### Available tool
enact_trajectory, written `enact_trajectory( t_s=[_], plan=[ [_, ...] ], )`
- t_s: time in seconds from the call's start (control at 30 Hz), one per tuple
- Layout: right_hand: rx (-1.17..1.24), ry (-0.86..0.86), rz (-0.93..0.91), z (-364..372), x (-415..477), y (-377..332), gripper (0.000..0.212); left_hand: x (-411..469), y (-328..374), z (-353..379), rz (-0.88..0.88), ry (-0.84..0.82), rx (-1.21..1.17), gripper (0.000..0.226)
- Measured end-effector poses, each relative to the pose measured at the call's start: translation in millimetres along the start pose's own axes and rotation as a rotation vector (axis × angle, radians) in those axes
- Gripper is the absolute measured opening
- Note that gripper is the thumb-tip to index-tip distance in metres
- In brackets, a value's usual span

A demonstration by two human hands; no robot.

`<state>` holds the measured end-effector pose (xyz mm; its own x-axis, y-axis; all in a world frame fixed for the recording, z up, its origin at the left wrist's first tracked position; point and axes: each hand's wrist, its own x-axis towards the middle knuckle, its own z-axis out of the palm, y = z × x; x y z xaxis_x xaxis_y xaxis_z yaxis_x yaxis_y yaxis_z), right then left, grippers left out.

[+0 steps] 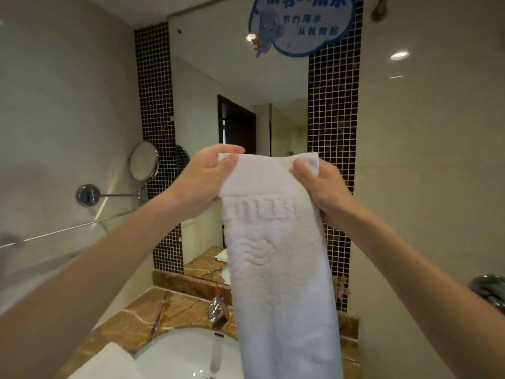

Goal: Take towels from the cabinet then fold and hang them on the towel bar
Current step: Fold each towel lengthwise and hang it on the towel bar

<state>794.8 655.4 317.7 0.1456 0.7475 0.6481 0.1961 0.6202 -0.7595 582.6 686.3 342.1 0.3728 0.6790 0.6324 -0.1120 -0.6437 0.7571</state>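
Both my hands, left and right, pinch the top corners of a white towel hanging over the worktop's sink.

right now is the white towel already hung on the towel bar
No, the left hand and right hand hold the white towel by its top corners, apart from the towel bar.

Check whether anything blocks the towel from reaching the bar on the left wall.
Nothing visible does. Left hand and right hand pinch the towel by its top corners; the bar lies to the left, the round mirror mounted above its right end.
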Motion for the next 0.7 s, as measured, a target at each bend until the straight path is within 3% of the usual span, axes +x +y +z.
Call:
enact_trajectory(
  t_s=[0.27, 0.53, 0.7],
  plan=[
    [-0.008, -0.125, 0.025, 53, 10, 22, 0.023, -25, -2, -30, -0.057, 0.189, 0.045, 0.015],
    [0.057, -0.247, 0.121, 130, 27, 91, 0.028, -44, -65, -90, -0.234, 0.296, 0.059, 0.016],
    [0.102, -0.288, 0.111, 164, 38, 110, 0.026, -51, -84, -119, -0.202, 0.309, -0.094, 0.017]
  ],
)
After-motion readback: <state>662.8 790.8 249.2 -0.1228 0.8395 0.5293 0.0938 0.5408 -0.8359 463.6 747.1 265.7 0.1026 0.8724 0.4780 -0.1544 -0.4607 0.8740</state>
